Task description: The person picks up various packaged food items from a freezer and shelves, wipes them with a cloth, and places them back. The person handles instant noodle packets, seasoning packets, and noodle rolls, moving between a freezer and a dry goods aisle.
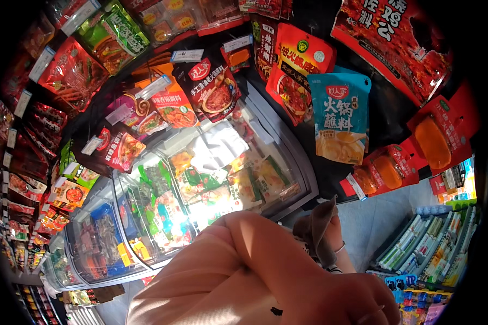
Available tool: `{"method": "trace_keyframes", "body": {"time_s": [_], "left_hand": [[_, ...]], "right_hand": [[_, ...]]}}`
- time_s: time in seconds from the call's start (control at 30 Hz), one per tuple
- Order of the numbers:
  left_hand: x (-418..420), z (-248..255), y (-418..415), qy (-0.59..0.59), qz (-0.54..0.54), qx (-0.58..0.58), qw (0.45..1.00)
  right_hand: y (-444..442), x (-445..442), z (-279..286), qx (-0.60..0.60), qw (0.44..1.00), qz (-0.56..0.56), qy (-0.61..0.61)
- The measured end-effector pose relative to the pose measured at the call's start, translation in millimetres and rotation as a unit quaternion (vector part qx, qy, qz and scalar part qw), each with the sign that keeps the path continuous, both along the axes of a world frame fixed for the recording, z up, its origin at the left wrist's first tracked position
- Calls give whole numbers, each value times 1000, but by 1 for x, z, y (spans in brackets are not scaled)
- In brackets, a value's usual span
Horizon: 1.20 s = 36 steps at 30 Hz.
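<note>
My left arm bends at the elbow below the freezer. Its forearm crosses the lower middle, and my left hand [349, 300] is very near the camera at the lower right, fingers curled; what lies inside them is hidden. Beyond it, my right hand [334, 235], with a thin bracelet at the wrist, is closed on a grey-brown cloth [319, 233] that hangs at its left side. Above the hands, a teal sauce pouch [340, 118] hangs in front of a black rack, next to a red hot pot seasoning pouch [297, 73].
A glass-topped chest freezer [203, 178] with packaged food curves across the middle, a white sheet [217, 146] on its top. Seasoning packets [75, 73] with price tags hang at the left and top. Red packs [390, 170] hang at the right, above a bin of long packages [427, 243].
</note>
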State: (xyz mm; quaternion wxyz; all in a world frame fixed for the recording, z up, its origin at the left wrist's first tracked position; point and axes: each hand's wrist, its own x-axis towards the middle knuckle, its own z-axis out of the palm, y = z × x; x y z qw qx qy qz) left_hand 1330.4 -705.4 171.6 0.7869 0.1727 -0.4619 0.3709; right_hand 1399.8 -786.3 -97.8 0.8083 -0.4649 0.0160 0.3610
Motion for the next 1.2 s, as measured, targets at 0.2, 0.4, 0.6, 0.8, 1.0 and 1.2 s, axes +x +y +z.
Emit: {"method": "trace_keyframes", "body": {"time_s": [0.2, 0.4, 0.6, 0.8, 1.0, 1.2], "left_hand": [[-9, -8, 2, 22, -32, 53, 998], [4, -11, 10, -14, 101, 111, 989], [-1, -7, 18, 76, 371, 209, 902], [-18, -39, 8, 10, 286, 369, 884], [7, -38, 26, -61, -16, 389, 919], [64, -29, 20, -120, -385, 368, 838]], "right_hand": [[14, -1, 40, -33, 999, 14, 37], [12, -1, 25, -9, 1000, 8, 24], [29, -5, 70, -179, 982, 58, -1], [13, -2, 3, -53, 997, 48, 1], [0, -5, -18, 67, 997, 25, 20], [-33, -22, -44, -80, 996, -6, -51]]}}
